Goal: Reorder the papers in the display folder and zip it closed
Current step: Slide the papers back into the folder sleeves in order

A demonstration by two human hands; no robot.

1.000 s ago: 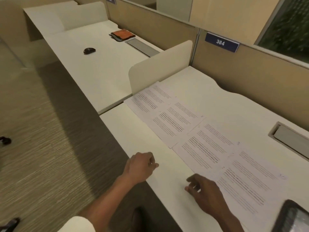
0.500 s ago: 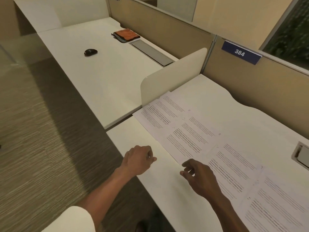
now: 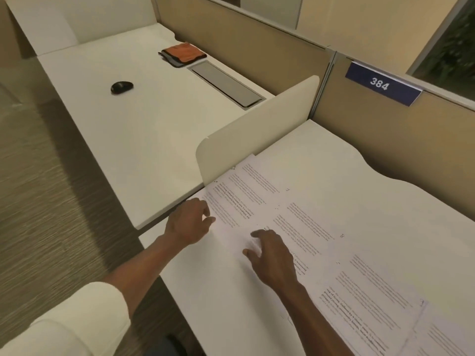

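- The papers lie flat in a row, edge to edge or slightly overlapping, along the surface. The row runs from the divider toward the near right.
- The folder is not in view.
- The left hand is at the near corner of the sheet closest to the divider, with its fingers loosely curled. Motion blur hides whether thumb and finger pinch the paper's edge; I cannot tell.
- The right hand rests over the next sheet. Its fingers are bent with the tips down on the paper, and it grips nothing that shows.
- Handling, as a judgement: single printed sheets are very light, limp and thin. They slide easily on a smooth top, so one can drag its neighbour along where they overlap.
- They crease readily if gripped hard, and lying flat they give the fingers little to catch.
- Best hold: press a fingertip on a sheet and slide it to lift a corner, or draw it to the surface's near edge. Then pinch that corner or edge lightly between thumb and forefinger, steadying the neighbouring sheet with the other hand.
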